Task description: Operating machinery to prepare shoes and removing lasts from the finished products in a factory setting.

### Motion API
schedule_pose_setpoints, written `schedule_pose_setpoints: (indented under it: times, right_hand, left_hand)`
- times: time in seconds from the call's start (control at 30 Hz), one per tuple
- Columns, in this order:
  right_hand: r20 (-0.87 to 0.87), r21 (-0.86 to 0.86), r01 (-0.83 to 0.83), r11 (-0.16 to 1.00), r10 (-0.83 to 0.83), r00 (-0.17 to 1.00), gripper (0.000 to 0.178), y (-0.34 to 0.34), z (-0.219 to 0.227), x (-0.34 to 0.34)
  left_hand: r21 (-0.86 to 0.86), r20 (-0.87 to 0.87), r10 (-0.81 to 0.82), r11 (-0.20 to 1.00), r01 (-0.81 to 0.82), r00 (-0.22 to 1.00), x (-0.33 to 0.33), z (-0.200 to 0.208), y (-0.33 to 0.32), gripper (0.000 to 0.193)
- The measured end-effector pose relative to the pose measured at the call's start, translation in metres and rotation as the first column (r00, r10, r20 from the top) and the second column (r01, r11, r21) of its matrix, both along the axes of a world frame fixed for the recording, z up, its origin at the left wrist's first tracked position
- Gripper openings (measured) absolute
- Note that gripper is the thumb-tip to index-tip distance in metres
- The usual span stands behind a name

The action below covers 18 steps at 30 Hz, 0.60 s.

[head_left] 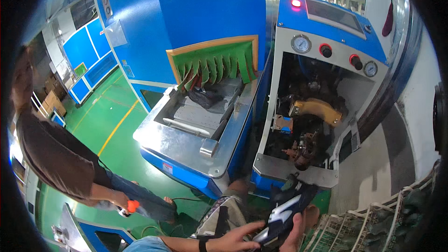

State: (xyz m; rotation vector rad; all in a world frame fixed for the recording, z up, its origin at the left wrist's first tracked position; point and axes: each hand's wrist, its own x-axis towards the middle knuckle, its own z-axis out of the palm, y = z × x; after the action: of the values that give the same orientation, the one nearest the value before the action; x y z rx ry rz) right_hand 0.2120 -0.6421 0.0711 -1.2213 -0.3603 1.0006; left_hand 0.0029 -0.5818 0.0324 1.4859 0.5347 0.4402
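Just below the machine (319,111), we see dark shoe (288,205), long axis slanting up-right toward it; R hand (294,235) clasps its right side, L hand (237,238), fingers spread, touches near end.

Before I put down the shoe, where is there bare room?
The steel ledge looks free between the white bar and its front edge, left of the metal block. Crowded: the basket, the right machine's parts, and the tray's far end, where a dark piece lies.

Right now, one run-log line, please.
left hand: open at dark white-striped shoe | right hand: holding shoe | round red lamp: lit
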Motion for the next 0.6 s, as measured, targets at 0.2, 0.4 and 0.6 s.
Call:
schedule_pose_setpoints:
  times: [0.2,0.4,0.6]
  right_hand:
    - [0.724,-0.165,-0.023,0.986,0.137,0.676,0.069,-0.077,-0.049,-0.013]
    - [-0.001,0.067,0.174,0.983,-0.174,0.985,0.117,-0.054,0.001,-0.035]
    - [0.723,-0.007,0.044,0.999,-0.025,0.691,0.106,-0.06,-0.031,-0.025]
  left_hand:
    - [-0.544,-0.096,0.011,0.837,-0.061,0.995,0.07,-0.009,0.02,0.096]
    - [-0.273,-0.296,0.14,0.936,-0.224,0.945,0.087,0.031,0.01,0.092]
    - [0.541,-0.261,0.251,0.838,-0.074,0.932,0.05,0.0,0.017,0.041]
